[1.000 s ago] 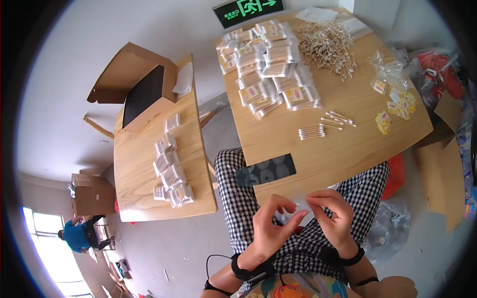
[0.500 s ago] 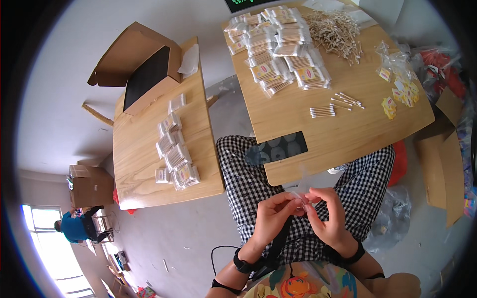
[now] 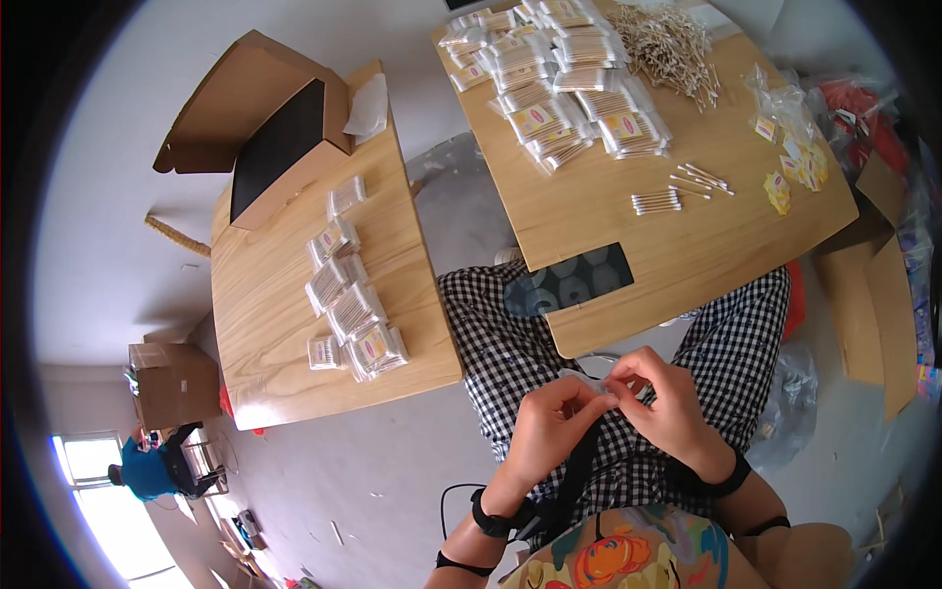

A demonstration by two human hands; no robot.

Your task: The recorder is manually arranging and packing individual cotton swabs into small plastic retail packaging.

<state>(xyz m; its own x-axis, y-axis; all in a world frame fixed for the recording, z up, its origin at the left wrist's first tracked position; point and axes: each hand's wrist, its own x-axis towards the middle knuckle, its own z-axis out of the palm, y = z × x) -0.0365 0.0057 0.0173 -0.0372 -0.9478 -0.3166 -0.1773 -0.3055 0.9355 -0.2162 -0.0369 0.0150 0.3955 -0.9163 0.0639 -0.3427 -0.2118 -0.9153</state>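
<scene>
Over my lap, my left hand (image 3: 559, 420) and my right hand (image 3: 665, 404) meet, thumbs and fingertips pinched on a small clear plastic bag (image 3: 586, 372). Much of the bag is hidden by my fingers, and I cannot make out anything inside it. Beyond my hands, on the right table (image 3: 726, 255), a neat row of cotton swabs (image 3: 655, 202) lies beside several loose cotton swabs (image 3: 706, 180). A dark translucent sheet (image 3: 577, 280) with rounded shapes lies at that table's near left corner.
Bagged cotton swabs (image 3: 535, 118) are stacked at the back, beside a heap of loose swabs (image 3: 667, 49). Yellow cards (image 3: 805, 169) and clear bags (image 3: 780, 103) lie rightward. The left table (image 3: 265, 334) holds more swab packs (image 3: 355, 309) and an open carton (image 3: 294, 177). Someone in blue (image 3: 147, 471) sits far left.
My fingers have shifted on the bag and draw closer together, with less of it showing above them. The whole view has tilted slightly; the things on the tables stay put.
</scene>
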